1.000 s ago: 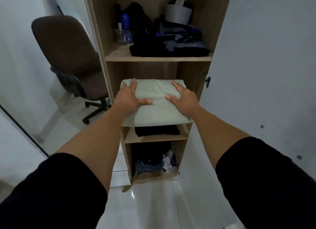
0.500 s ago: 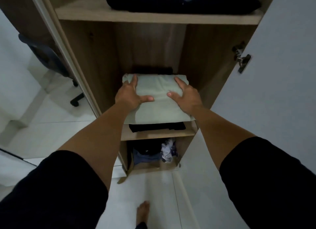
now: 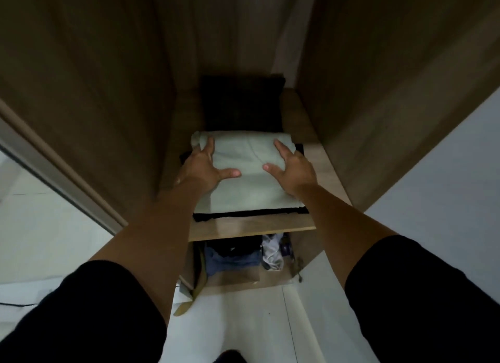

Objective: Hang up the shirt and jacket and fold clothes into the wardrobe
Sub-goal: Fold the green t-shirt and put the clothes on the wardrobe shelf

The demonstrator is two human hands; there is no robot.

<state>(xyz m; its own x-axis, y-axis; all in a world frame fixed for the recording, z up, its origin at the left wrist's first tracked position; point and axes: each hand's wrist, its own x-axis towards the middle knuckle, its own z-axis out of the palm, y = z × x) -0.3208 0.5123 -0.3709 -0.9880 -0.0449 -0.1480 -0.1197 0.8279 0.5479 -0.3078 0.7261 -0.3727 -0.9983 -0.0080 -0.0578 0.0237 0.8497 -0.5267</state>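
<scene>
A folded pale green garment [image 3: 249, 178] lies on a flat black garment [image 3: 243, 216] on the wooden wardrobe shelf [image 3: 251, 228]. My left hand [image 3: 201, 167] holds its left edge, with thumb and index finger on top and the other fingers down the side. My right hand [image 3: 293, 170] holds the right edge the same way. Behind the green garment, deeper on the shelf, sits a dark folded pile [image 3: 242, 102].
The compartment's wooden side walls [image 3: 81, 92] stand close on both sides. Below the shelf, a lower compartment holds blue and dark clothes [image 3: 232, 259] and a white crumpled item [image 3: 272, 253]. The open white door [image 3: 446, 173] is at right, above white floor tiles [image 3: 243, 322].
I have come closer and the view has dropped into the compartment. Both hands have carried the green garment forward and down onto the black garment on the shelf.
</scene>
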